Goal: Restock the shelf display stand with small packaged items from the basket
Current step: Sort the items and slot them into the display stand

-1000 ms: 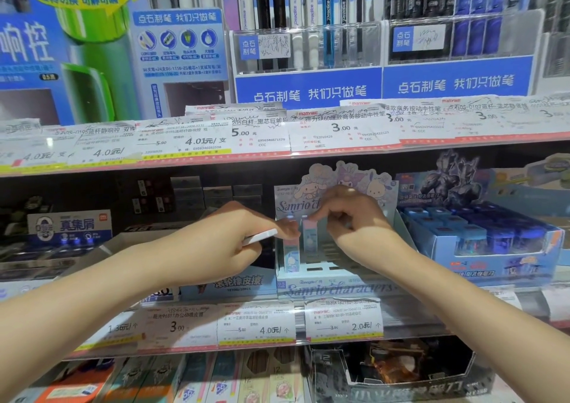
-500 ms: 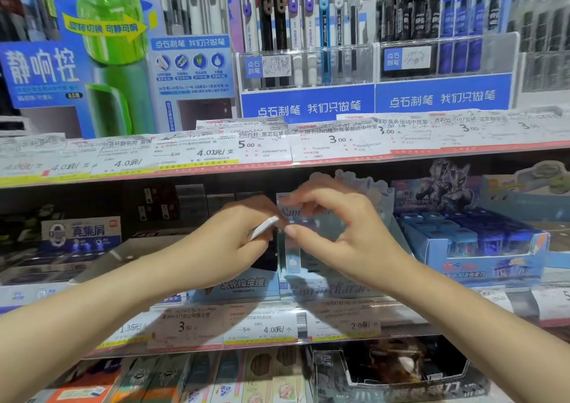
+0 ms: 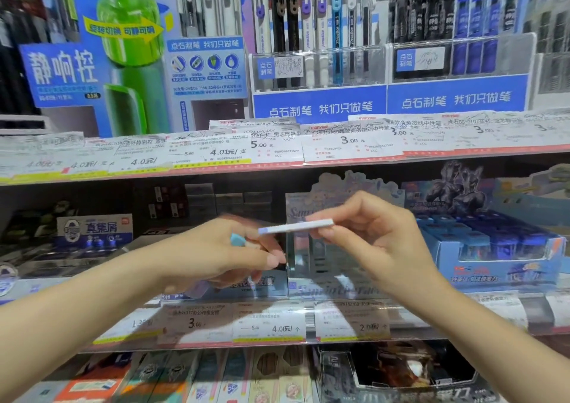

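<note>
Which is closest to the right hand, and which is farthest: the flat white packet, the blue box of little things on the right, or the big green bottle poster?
From the right hand, in the head view:
1. Flat white packet: pinched in its fingertips, touching.
2. Blue box: on the same shelf, just to the right.
3. Green bottle poster: on the upper shelf, far up and left.

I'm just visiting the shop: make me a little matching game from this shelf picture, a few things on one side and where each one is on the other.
Things:
1. flat white packet
2. left hand
3. pastel display stand
4. blue box of items

Places:
A. on the middle shelf, behind both hands
B. pinched in the right hand's fingertips
C. on the shelf, right of the stand
D. curled around small items, left of the packet

Pairs: 1-B, 2-D, 3-A, 4-C
</note>
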A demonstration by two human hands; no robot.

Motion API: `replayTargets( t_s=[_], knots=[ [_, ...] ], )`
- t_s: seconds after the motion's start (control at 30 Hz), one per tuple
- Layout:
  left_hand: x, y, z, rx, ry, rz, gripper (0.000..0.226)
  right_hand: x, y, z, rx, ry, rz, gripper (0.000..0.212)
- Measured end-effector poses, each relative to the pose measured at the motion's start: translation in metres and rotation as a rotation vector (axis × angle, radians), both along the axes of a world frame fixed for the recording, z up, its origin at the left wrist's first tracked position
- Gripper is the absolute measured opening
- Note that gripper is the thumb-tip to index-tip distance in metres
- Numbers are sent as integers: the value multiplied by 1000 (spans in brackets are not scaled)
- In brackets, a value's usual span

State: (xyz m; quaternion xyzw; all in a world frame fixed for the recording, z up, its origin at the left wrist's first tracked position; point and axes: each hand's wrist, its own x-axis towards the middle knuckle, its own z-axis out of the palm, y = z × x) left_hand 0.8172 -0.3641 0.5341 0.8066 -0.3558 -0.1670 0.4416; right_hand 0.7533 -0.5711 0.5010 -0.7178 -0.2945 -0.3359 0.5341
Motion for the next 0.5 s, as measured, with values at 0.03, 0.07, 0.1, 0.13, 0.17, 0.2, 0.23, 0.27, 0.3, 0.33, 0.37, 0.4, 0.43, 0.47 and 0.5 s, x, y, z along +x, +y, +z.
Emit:
replayTargets(
  t_s=[0.03, 0.07, 0.1, 0.13, 0.17, 0.2, 0.23, 0.27, 0.3, 0.33, 0.37, 0.4, 0.43, 0.47, 0.5],
  knots=[
    [0, 3, 0, -45, 86, 11, 24, -1, -2, -5, -31, -49, -39, 12],
    [-1, 4, 1, -94, 159, 17, 22, -1, -3, -9, -83, -111, -87, 12],
    [-4, 3, 3, -148, 215, 18, 17, 0, -4, -13, -136, -176, -135, 11],
    [-7, 1, 5, -197, 251, 19, 14, 1, -4, -17, -177, -231, -175, 10],
    [-9, -2, 6, -233, 260, 33, 14, 3, -5, -20, -205, -268, -200, 10],
    [-10, -6, 6, -249, 243, 63, 16, 5, -4, -22, -229, -286, -211, 10],
    [-11, -9, 6, -255, 211, 103, 18, 5, -4, -23, -254, -288, -210, 10],
    [-10, -11, 6, -256, 181, 131, 19, 5, -4, -23, -276, -273, -196, 11],
    [-11, -13, 6, -260, 156, 137, 19, 5, -3, -24, -288, -231, -167, 13],
    [-10, -13, 6, -257, 126, 131, 18, 3, -2, -22, -279, -155, -124, 15],
    [-10, -14, 8, -237, 91, 121, 18, 1, 0, -20, -245, -47, -73, 17],
    [-10, -14, 9, -193, 52, 107, 18, 0, 1, -17, -189, 73, -18, 20],
    [-10, -15, 10, -146, 18, 94, 19, 0, 3, -14, -133, 172, 25, 22],
    [-9, -15, 11, -111, -8, 79, 20, 1, 4, -10, -102, 239, 45, 25],
    [-10, -17, 12, -93, -23, 62, 21, 3, 5, -7, -98, 291, 55, 29]
  ],
)
